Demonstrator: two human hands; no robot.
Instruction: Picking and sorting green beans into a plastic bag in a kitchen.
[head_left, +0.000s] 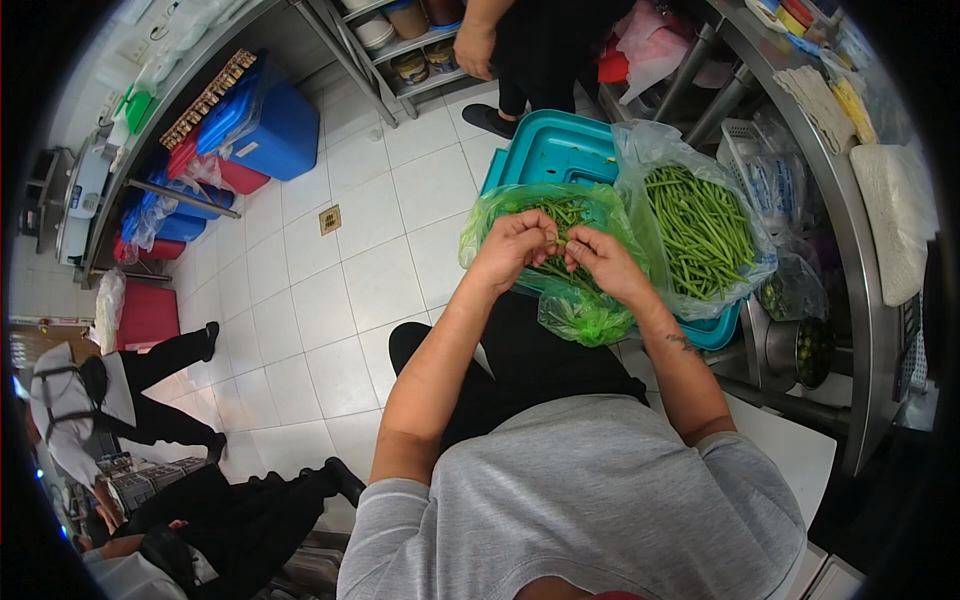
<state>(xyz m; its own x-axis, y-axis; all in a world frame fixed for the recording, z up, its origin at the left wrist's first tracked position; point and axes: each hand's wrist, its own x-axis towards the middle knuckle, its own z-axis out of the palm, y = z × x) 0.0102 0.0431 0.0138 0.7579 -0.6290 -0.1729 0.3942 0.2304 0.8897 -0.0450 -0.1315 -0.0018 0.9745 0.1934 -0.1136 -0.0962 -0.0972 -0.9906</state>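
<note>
My left hand (523, 238) and my right hand (594, 259) meet over an open green plastic bag (480, 206). Between their fingertips they pinch a small piece of green bean (560, 241). Thin bean pieces and stems (559, 212) lie in the green bag beneath. To the right, a clear plastic bag (637, 150) stands open, full of long green beans (694, 225). Both bags rest on a teal plastic crate or lid (551, 135). A knotted part of green plastic (585, 319) hangs near my lap.
A co-worker's hand (475, 49) and black shoe (489, 120) are just beyond the crate. A steel table (840, 217) with shelves runs along the right. Blue bins (281, 120) stand at the upper left. Other people in black trousers (169, 360) are at the lower left.
</note>
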